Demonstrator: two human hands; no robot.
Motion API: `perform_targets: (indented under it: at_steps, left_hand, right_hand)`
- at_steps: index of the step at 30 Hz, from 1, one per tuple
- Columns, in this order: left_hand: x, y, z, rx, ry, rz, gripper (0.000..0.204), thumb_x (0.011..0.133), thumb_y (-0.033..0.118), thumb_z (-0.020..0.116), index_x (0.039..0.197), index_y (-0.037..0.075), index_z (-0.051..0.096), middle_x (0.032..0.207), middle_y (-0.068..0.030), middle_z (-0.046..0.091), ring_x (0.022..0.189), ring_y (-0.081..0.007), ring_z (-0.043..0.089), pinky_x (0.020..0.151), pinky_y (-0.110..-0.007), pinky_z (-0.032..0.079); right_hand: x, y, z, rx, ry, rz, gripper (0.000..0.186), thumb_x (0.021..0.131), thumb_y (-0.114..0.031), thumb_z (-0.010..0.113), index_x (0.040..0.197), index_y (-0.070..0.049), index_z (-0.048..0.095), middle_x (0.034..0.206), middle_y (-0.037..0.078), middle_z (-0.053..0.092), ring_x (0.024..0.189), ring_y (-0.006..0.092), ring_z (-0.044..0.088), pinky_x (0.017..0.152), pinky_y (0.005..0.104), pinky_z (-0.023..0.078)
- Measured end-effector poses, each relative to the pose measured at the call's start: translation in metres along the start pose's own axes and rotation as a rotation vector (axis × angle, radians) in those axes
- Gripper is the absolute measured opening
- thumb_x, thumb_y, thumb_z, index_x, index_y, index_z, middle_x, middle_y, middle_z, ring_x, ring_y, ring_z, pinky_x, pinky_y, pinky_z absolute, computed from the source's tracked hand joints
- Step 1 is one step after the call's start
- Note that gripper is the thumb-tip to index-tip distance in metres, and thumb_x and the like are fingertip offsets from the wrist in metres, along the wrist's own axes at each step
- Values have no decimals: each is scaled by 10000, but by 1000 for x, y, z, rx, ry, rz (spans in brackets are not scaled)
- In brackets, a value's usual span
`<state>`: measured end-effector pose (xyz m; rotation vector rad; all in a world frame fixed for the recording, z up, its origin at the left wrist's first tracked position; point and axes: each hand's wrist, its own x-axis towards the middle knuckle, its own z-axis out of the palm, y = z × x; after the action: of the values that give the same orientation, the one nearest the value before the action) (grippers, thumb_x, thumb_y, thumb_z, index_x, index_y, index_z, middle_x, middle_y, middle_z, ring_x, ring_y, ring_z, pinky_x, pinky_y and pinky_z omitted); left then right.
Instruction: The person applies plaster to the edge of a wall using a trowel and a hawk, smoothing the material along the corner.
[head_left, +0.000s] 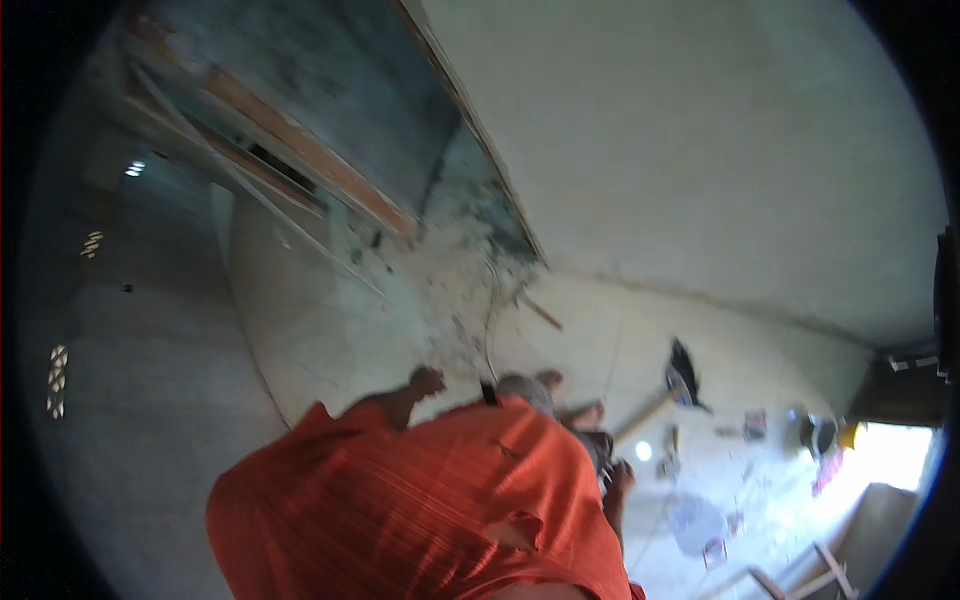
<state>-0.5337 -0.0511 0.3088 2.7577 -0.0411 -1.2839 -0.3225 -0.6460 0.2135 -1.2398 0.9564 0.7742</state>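
Observation:
My left hand (426, 382) hangs out past the orange shirt (400, 490), fingers apart, with nothing seen in it. On the other side, my right hand (620, 478) is curled beside a small dark object (602, 442); what it grips is too blurred to make out. A grey rounded shape (525, 390) with a black strip at its edge shows in front of the shirt. Bare toes (588, 416) rest on the floor. Close by lies a tool (683, 378) with a wooden handle and a dark, pointed head, its handle reaching toward my right hand.
Ahead, rubble (450, 285) covers the floor by an opening, with a thin cable (491, 320) and a short wooden-handled tool (542, 312). A long pole (250, 190) slants at left. Right lie a round pale disc (697, 525), buckets (818, 434) and a wooden frame (830, 570).

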Motion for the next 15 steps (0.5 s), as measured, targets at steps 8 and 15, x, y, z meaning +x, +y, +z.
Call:
perform_targets:
  at_steps: [8,15]
  left_hand:
    - [117,142,-121,-1471,339,-425,247,969,284,624,1066,65,686,915,-68,713,803,-162,693,649,-325,548]
    - [151,173,-217,-1225,429,-70,321,979,423,614,962,107,669,768,15,628,686,-112,592,608,-315,495]
  right_hand:
    - [92,-61,-45,15,-35,-248,450,899,-232,694,1296,-51,581,769,70,623,676,195,588,555,391,497]
    - [122,-97,62,-558,-324,-349,560,915,-169,644,1451,-116,491,832,87,652,732,201,616,616,374,523]
